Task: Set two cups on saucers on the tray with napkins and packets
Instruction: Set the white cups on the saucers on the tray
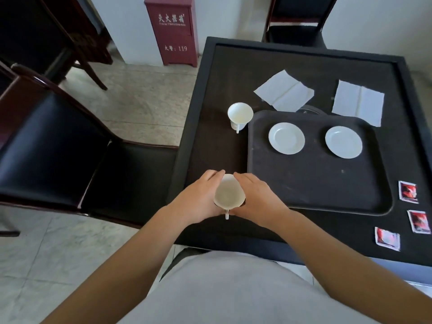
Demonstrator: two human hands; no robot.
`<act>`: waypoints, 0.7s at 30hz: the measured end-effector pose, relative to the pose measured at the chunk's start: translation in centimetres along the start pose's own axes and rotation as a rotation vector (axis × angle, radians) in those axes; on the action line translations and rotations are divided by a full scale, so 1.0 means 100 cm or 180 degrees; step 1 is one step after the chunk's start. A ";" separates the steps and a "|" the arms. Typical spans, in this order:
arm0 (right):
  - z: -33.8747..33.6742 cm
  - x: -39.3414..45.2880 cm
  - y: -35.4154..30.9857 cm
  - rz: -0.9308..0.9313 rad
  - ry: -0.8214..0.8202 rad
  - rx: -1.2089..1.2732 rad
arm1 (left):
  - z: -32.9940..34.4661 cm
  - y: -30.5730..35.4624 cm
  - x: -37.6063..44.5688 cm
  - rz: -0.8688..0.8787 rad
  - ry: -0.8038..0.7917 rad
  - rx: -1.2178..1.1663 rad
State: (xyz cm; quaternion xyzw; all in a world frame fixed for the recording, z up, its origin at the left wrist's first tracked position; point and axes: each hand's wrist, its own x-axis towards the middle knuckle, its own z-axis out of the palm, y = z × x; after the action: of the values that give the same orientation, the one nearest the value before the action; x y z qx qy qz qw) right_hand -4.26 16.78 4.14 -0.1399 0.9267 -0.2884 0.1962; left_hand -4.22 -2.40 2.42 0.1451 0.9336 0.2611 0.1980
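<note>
Two hands cup a white cup (229, 194) between them at about seven o'clock on the black table (350, 64), just off the left edge of the dark tray (315, 183). The left hand (202, 197) curves round the cup's left side and the right hand (257, 198) round its right side, fingers lying close against the wall; the cup's handle points back toward the person. Whether the cup rests on the table or is lifted cannot be told.

A second cup (240, 115) stands upright on the table at ten o'clock, just beside the tray's far left corner. On the tray lie two bare white saucers, the left saucer (286, 138) and the right saucer (343, 142), side by side and apart. Two white napkins lie beyond the tray at twelve and one o'clock: the left napkin (284, 91) and the right napkin (357, 102). Three red packets (408, 192) lie on the table at four o'clock, off the tray's right edge. Black chairs (53, 146) stand to the left.
</note>
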 end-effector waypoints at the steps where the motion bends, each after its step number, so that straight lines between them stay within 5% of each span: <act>1: -0.002 -0.008 0.003 -0.0034 0.0016 0.0021 | 0.004 0.007 -0.005 -0.0003 0.0024 -0.0025; 10: -0.017 -0.059 0.042 -0.0156 0.0025 0.0150 | 0.034 0.064 -0.017 0.0018 0.0102 0.0044; 21: -0.049 -0.128 0.109 0.0562 0.0336 0.0253 | 0.076 0.140 0.025 0.0582 -0.0276 0.0073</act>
State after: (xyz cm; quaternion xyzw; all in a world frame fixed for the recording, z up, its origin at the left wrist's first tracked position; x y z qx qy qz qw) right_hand 3.29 32.56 5.07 -0.0344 0.9323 -0.3136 0.1771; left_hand -0.64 13.34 3.33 0.2431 0.9099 0.2609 0.2119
